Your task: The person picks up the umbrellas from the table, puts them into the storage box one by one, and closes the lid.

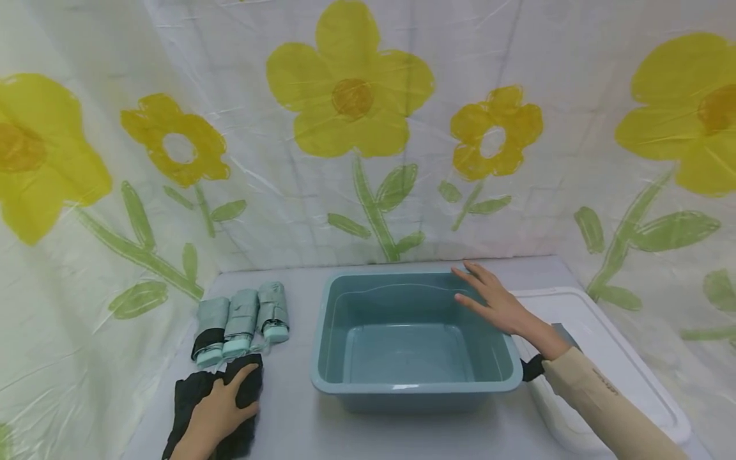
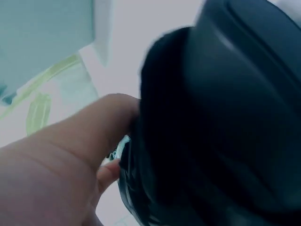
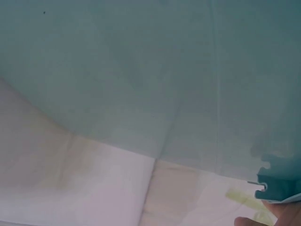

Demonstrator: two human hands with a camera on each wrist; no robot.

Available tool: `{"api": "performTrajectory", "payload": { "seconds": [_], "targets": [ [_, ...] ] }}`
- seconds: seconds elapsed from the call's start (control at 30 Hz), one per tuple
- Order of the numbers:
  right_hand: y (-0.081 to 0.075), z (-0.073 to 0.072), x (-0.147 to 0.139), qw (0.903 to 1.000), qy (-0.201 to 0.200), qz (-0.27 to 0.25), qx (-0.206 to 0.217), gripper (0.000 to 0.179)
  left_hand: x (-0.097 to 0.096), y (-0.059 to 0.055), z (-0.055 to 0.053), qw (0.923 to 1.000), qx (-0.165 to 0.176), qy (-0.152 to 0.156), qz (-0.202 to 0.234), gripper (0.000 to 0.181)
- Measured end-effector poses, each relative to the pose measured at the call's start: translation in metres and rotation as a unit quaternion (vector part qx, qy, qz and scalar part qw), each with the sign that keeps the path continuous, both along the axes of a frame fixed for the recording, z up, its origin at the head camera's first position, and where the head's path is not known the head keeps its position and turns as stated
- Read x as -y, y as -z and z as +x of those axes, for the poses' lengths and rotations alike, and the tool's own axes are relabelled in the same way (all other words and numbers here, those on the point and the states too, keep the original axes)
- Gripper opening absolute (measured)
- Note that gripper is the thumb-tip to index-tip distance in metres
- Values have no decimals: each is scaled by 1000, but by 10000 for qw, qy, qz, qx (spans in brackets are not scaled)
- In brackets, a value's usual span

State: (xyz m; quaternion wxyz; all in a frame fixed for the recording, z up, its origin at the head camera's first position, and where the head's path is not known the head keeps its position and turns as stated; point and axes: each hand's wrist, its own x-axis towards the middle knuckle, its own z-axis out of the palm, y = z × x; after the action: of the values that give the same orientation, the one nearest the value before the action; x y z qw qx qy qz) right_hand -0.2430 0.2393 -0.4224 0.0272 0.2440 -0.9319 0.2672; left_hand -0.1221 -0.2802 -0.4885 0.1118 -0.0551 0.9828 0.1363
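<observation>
My left hand (image 1: 221,409) rests on black folded umbrellas (image 1: 190,399) at the front left, its thumb and forefinger spread over the black cloth. In the left wrist view a dark rounded umbrella end (image 2: 240,94) fills the right side, and my thumb (image 2: 89,125) touches the black cloth beside it. How the other fingers lie is hidden. My right hand (image 1: 497,300) is at the right rim of a blue-green plastic tub (image 1: 416,388), fingers spread over its inside. The right wrist view shows the tub's outer wall (image 3: 117,80), with fingertips (image 3: 282,214) at the lower right corner.
Several pale teal folded umbrellas (image 1: 241,313) lie side by side behind the black ones. A white lid (image 1: 609,358) lies right of the tub, under my right forearm. A flowered curtain (image 1: 276,204) hangs at the back and sides of the white table (image 1: 293,409).
</observation>
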Motion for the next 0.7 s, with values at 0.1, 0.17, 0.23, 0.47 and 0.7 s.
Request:
{"api": "performTrajectory", "payload": {
  "seconds": [0.1,0.17,0.23,0.47,0.7],
  "targets": [
    [1,0,0,10000,11,-13,8,60,0,-3,-3,9996,51,81,266,74],
    [1,0,0,10000,39,-5,9,60,-2,-6,-6,9990,-25,190,392,75],
    [0,0,0,10000,77,9,16,60,-4,-9,-8,9983,-108,283,507,74],
    [-2,1,2,9999,132,-33,95,56,-8,-34,-15,9942,-425,545,828,76],
    [-3,-1,1,9995,268,-5,144,55,-14,-63,-24,9862,-787,755,1249,75]
  ]
}}
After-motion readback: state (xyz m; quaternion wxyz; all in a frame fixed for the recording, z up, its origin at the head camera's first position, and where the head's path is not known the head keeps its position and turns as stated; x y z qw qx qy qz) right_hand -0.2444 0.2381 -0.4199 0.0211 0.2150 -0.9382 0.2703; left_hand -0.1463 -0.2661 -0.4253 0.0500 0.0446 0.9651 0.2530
